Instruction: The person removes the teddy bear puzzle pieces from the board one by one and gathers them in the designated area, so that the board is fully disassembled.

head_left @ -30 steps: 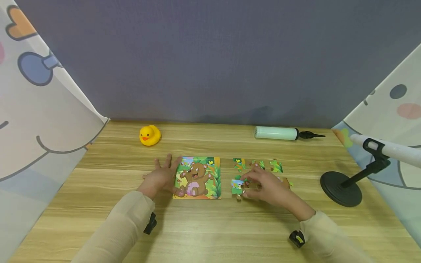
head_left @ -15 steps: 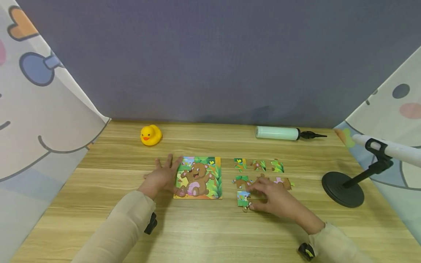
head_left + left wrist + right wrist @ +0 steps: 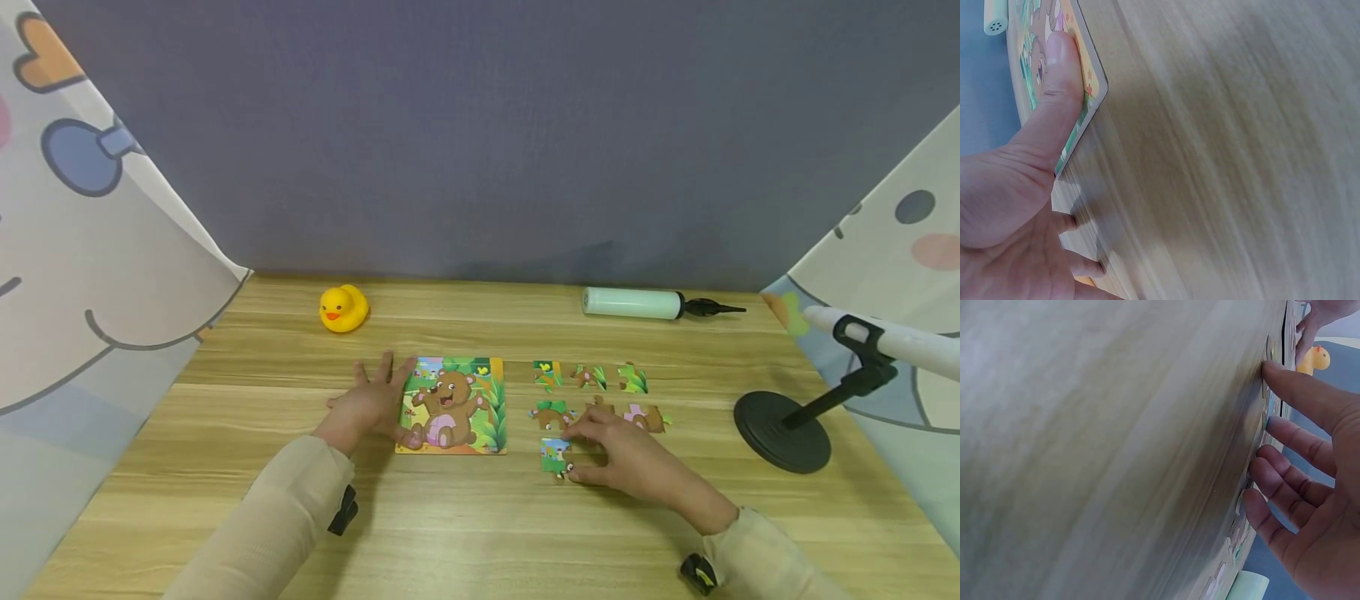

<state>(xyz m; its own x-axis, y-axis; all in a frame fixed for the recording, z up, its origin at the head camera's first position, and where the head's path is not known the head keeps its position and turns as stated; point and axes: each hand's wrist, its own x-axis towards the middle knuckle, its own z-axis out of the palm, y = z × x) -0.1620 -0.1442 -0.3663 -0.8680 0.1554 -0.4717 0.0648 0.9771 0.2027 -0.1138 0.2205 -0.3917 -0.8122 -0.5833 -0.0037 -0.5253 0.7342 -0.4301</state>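
A square bear picture puzzle (image 3: 461, 408) lies on the table, in one piece. My left hand (image 3: 366, 410) rests at its left edge with fingers spread; in the left wrist view the left thumb (image 3: 1060, 78) lies on top of the picture. To the right, my right hand (image 3: 637, 454) pinches a loose blue-and-green puzzle piece (image 3: 553, 454) between thumb and index finger, flat at the table top. Just beyond it sits a bear-head piece (image 3: 553, 417). A brown-and-pink piece (image 3: 648, 418) is right of the fingers, and another brown piece is partly hidden behind them.
Three more pieces, among them a green piece (image 3: 633, 379), lie in a row farther back. A yellow rubber duck (image 3: 343, 308) stands back left, a pale green hand pump (image 3: 633, 303) back right. The black round base (image 3: 780, 432) of a stand is at the right.
My right hand has drawn the blue-and-green puzzle piece toward me and slightly right, uncovering the bear-head piece. Over the last half second the piece has turned a little. The left hand stays put.
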